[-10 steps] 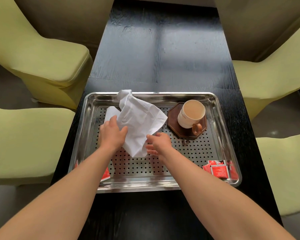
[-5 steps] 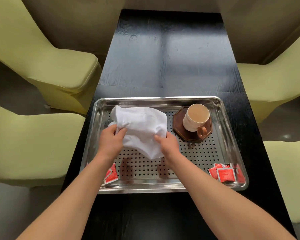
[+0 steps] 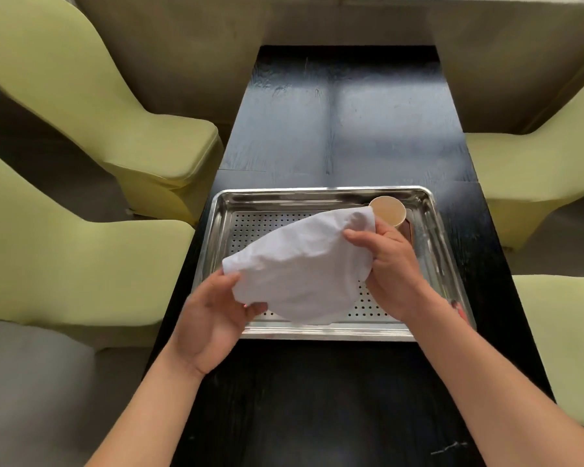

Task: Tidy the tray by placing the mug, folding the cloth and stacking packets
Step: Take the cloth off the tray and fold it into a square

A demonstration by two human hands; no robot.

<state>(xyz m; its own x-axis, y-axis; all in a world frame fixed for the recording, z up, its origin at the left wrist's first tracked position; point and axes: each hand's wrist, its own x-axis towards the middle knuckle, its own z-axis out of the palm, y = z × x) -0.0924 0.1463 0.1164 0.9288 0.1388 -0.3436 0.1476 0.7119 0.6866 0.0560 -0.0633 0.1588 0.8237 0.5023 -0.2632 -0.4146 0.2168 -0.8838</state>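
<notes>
A white cloth (image 3: 304, 264) hangs stretched above the perforated steel tray (image 3: 277, 197). My left hand (image 3: 213, 318) pinches its near left corner over the tray's front edge. My right hand (image 3: 391, 264) grips its far right end. Behind my right hand stands the cream mug (image 3: 387, 210) on a dark brown coaster (image 3: 409, 229) in the tray's far right corner. A red packet (image 3: 459, 306) peeks out past my right wrist at the tray's front right. The packets at the front left are hidden by the cloth and my left hand.
The tray lies on a long black table (image 3: 344, 123). Yellow-green chairs stand close on both sides, two on the left (image 3: 91, 123) and two on the right (image 3: 533, 176). The table runs on beyond the tray and in front of it.
Both hands have lifted the cloth off the tray and drawn it apart, the left hand toward me, the right hand toward the mug. The view has tilted up and back.
</notes>
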